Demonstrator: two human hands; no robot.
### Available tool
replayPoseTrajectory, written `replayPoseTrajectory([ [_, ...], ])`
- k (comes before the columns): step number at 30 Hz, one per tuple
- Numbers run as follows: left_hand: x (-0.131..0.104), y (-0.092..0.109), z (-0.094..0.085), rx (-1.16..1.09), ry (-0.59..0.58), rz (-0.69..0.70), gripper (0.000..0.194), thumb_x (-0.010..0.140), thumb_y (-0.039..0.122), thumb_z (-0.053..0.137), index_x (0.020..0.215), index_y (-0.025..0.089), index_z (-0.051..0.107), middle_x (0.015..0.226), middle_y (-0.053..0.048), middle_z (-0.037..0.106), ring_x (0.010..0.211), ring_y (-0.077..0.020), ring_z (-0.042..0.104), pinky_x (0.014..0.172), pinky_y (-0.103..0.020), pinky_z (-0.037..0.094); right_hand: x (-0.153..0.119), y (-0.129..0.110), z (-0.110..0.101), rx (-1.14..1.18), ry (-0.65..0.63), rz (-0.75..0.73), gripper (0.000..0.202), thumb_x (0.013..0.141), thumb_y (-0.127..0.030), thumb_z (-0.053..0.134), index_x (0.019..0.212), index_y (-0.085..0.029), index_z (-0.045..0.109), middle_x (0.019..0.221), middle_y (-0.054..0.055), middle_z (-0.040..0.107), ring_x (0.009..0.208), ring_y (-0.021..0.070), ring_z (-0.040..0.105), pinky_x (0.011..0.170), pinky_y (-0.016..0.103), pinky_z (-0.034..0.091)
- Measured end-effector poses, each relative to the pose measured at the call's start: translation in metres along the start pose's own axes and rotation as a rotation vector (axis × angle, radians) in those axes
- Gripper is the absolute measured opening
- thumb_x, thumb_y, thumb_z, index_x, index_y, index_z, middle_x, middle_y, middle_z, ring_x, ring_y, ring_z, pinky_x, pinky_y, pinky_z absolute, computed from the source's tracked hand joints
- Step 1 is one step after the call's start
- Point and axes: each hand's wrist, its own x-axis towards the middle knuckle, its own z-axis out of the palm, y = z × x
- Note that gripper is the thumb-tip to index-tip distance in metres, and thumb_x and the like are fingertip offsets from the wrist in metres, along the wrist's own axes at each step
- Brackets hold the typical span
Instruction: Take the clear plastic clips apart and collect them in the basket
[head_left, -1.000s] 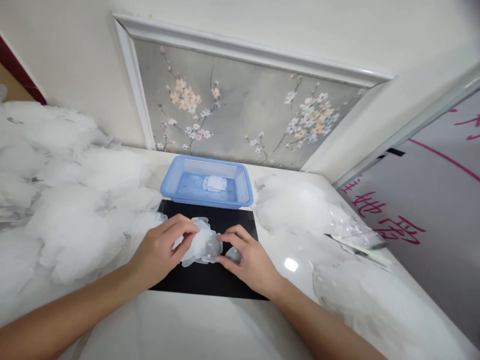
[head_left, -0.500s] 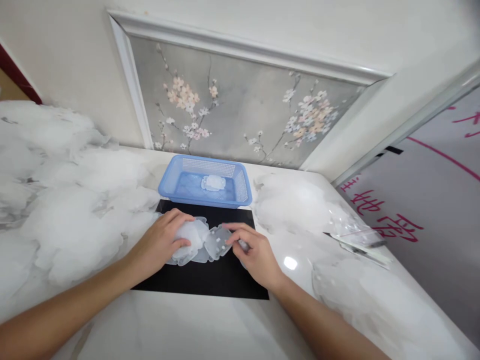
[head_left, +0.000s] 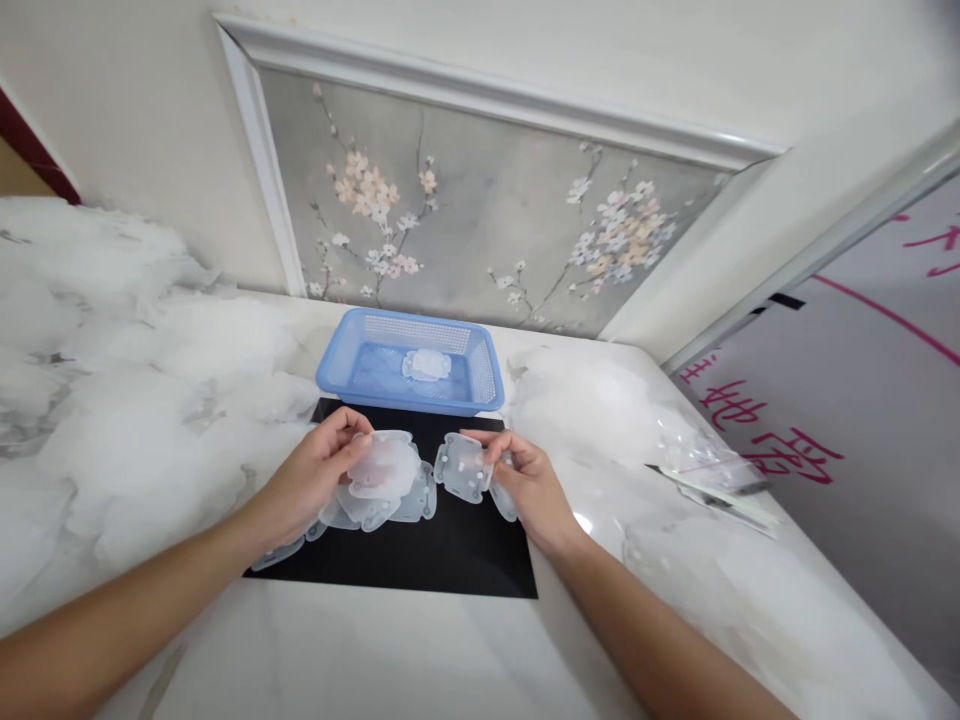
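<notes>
Desk (head_left: 360,650): black mat (head_left: 450,560) before me, blue basket (head_left: 409,404) just behind, a whitish stack (head_left: 427,365) inside. Left fingers (head_left: 347,458) pinch a frosted sheet (head_left: 386,465) over overlapping ones. Right fingers (head_left: 514,447), narrow, hold a clear sheet (head_left: 461,467) above the mat; cannot tell whether its neighbour (head_left: 505,500) is held. Judgement: light edge pressure best; hard pinching might bend sheets or drag others.

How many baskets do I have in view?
1: the blue basket, on the white table, just beyond the black mat, the left hand and the right hand. The translucent heap at left could hide others.
</notes>
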Motion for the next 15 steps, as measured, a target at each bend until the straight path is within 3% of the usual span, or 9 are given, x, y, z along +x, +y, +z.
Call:
replayPoseTrajectory([
  [6, -0.0002, 0.0079, -0.0002, -0.139, -0.061, -0.147, 0.047, 0.075, 0.051, 0.074, 0.108, 0.023, 0.056, 0.08, 0.002, 0.063, 0.07, -0.0162, 0.059, 0.061, -0.026, 0.045, -0.0009, 0.0035, -0.0013, 0.066, -0.018, 0.02, 0.018, 0.073, -0.03, 0.079, 0.068, -0.024, 0.062, 0.115, 0.005, 0.073, 0.096, 0.0232, 0.069, 0.077, 0.033, 0.053],
  [11, -0.0018, 0.0081, -0.0034, -0.188, -0.143, -0.185, 0.038, 0.084, 0.043, 0.066, 0.116, 0.025, 0.056, 0.086, 0.0, 0.068, 0.075, -0.0174, 0.062, 0.064, -0.027, 0.047, -0.003, 0.0011, 0.0002, 0.07, -0.017, 0.033, 0.017, 0.074, -0.028, 0.077, 0.067, -0.024, 0.062, 0.12, 0.005, 0.072, 0.101, 0.0246, 0.069, 0.077, 0.033, 0.053],
  [15, -0.0021, 0.01, -0.0035, -0.217, -0.152, -0.182, 0.038, 0.08, 0.029, 0.064, 0.117, 0.024, 0.057, 0.095, -0.003, 0.072, 0.08, -0.0179, 0.065, 0.069, -0.027, 0.049, -0.0037, -0.0007, 0.0012, 0.095, -0.012, 0.047, 0.017, 0.073, -0.024, 0.078, 0.067, -0.023, 0.062, 0.123, 0.005, 0.071, 0.102, 0.0248, 0.069, 0.071, 0.03, 0.053],
])
